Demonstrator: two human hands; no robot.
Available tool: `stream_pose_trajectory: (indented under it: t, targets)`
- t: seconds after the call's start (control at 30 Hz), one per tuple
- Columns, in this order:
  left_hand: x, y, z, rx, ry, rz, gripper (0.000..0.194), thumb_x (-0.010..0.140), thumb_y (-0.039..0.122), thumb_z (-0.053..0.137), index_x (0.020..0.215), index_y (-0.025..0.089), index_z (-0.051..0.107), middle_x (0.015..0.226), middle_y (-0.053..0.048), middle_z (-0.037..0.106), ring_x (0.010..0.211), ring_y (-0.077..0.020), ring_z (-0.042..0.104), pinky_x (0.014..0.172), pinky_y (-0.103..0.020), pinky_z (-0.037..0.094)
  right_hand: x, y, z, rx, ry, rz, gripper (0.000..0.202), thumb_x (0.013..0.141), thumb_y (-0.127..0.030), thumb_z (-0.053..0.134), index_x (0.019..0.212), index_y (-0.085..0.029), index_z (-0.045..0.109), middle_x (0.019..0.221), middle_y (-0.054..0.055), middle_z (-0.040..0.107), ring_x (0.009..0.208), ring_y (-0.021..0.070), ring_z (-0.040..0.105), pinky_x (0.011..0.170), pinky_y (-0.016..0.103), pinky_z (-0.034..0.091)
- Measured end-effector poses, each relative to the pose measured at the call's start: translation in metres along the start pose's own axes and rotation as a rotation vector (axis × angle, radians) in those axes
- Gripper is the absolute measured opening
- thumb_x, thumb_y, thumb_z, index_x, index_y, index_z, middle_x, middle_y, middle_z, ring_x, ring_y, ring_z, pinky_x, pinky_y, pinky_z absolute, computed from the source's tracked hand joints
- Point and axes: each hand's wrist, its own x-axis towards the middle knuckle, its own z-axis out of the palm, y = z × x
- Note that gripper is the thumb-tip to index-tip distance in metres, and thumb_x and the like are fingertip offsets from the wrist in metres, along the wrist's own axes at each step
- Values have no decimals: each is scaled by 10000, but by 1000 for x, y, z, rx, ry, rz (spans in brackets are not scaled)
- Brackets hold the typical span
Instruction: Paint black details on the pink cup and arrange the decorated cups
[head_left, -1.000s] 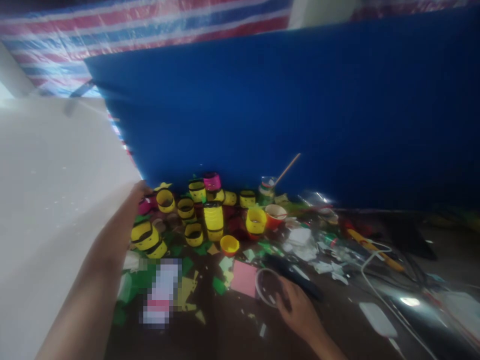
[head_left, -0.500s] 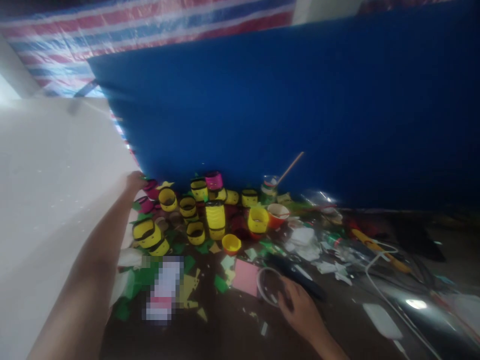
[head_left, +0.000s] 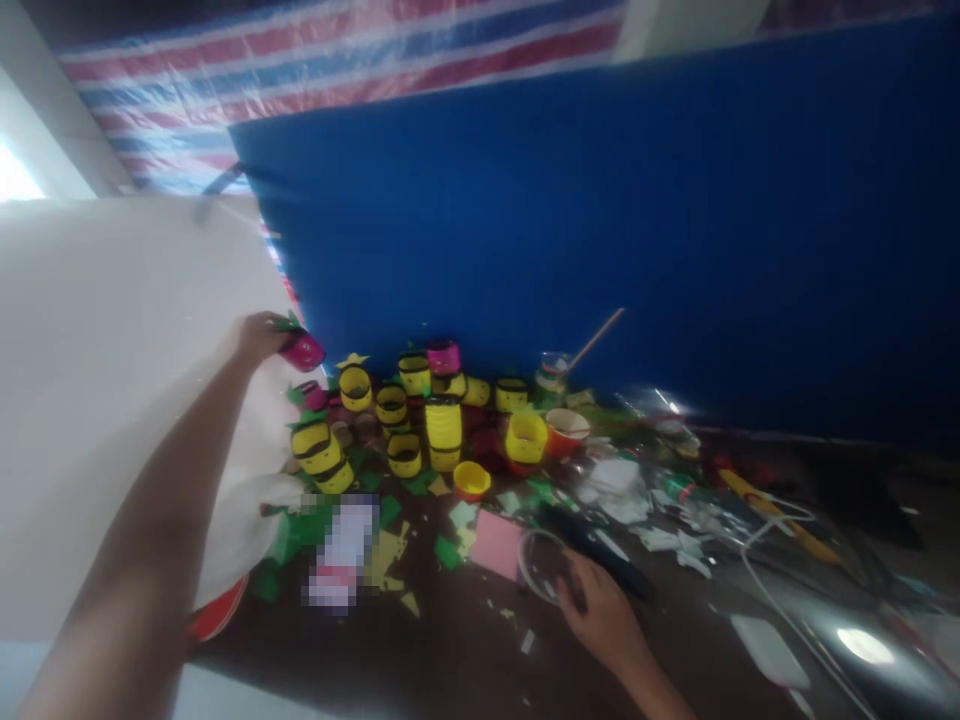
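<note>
High at the left, my left hand (head_left: 260, 338) is closed on a small magenta cup (head_left: 304, 351) with a green leaf-shaped top, held tilted above the other cups. Another magenta cup (head_left: 309, 396) sits below it. At the lower middle, the fingers of my right hand (head_left: 601, 602) are curled on the edge of a pale ring (head_left: 523, 567) that looks like a tape roll; its exact kind is not clear. Beside the ring lies a square of pink paper (head_left: 495, 546). Yellow cups with black bands (head_left: 444, 436) stand in a cluster between my hands.
Green and yellow paper scraps (head_left: 448, 552) litter the dark table. A red-and-white cup (head_left: 568, 432) and a jar with a stick (head_left: 553, 368) stand behind. White scraps (head_left: 616, 490), a white cable (head_left: 787, 615) and a yellow-handled tool (head_left: 784, 515) lie rightward. A blue panel (head_left: 562, 220) closes the back.
My left hand has lifted the magenta cup up from among the other cups. My right hand stays at the ring. The whole view has shifted slightly.
</note>
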Motion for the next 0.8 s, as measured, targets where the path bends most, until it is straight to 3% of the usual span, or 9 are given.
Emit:
stream_pose_trajectory:
  t: [0.2,0.33,0.47,0.6,0.7,0.8]
  targets:
    - [-27,31,-24,-111,-95,61,331,544,138,646,875,129,638,753,-28,655,695,-162,607,651,-304,521,3,-3,-2,-10,22,-34,254,853,-291,424,1036,-153,533,868,104,663,783,230,643,678,359,538]
    - [-63,64,-23,-175,-137,123,389,581,140,640,968,124,614,781,-26,662,707,-161,618,654,-299,518,-1,-1,-1,3,74,-62,218,852,-283,436,990,-161,551,826,98,654,766,232,632,691,373,529]
    - [-134,97,-1,-327,-225,378,345,627,152,603,970,123,597,807,-32,656,740,-153,624,680,-277,510,4,-14,-4,52,125,-111,183,833,-264,472,964,-176,564,835,95,650,788,242,624,729,406,519]
    - [-227,119,35,-490,-405,468,300,675,142,563,974,129,588,912,-60,663,829,-145,627,719,-250,504,36,-57,-25,276,127,-88,302,813,-239,504,1110,-187,516,1044,121,604,991,257,581,855,433,489]
    - [-285,128,61,-531,-564,469,334,670,96,547,997,142,598,971,-61,659,880,-138,616,790,-251,489,62,-88,-48,511,79,27,626,761,-323,618,1310,-187,351,1252,150,474,1177,279,470,983,456,411]
    - [-323,133,82,-579,-687,394,354,662,70,532,999,152,601,964,-56,658,879,-144,612,774,-247,486,72,-102,-61,687,-34,91,911,676,-382,717,1398,-202,192,1370,163,355,1251,291,405,1027,451,373]
